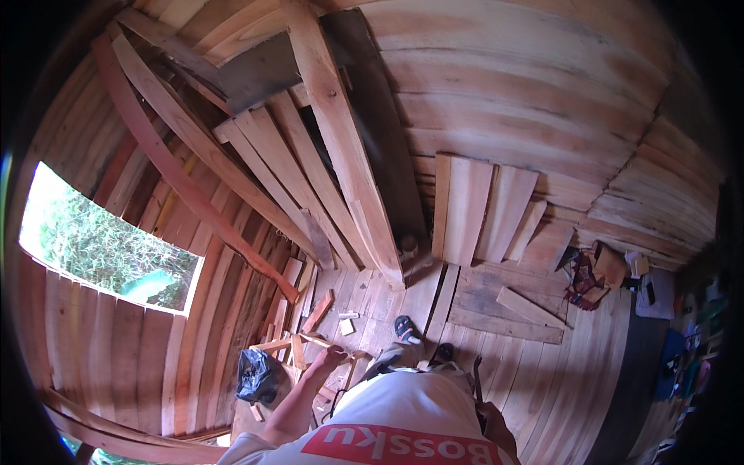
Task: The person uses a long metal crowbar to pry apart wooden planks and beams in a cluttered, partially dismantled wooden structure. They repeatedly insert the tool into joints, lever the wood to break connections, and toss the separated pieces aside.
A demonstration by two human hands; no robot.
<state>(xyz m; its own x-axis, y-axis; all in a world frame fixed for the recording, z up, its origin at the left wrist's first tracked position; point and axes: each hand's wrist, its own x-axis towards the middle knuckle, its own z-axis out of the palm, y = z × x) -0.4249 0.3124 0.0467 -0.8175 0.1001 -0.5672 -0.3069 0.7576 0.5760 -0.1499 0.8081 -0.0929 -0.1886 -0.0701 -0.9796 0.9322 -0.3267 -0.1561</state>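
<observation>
My left hand [332, 356] is closed at the end of my outstretched forearm, beside a low wooden frame [297, 353]. What its fingers hold, if anything, is too small to make out. A black plastic bag [256, 376] sits left of that arm. My right hand [491, 420] is low beside my white shirt, in shadow, and its fingers are hidden. A thin dark object [477, 376] rises next to it, of a kind I cannot tell. Ahead of my sandalled feet, a thick timber post [341, 132] slants down to the plank floor [496, 360].
Long planks [287, 170] lean at the far left, near a window opening [108, 240]. Shorter boards [465, 209] stand against the far wall. A loose board [533, 308] lies on the floor, with a heap of cloth [593, 275] to its right. Wood offcuts [318, 310] lie near my left hand.
</observation>
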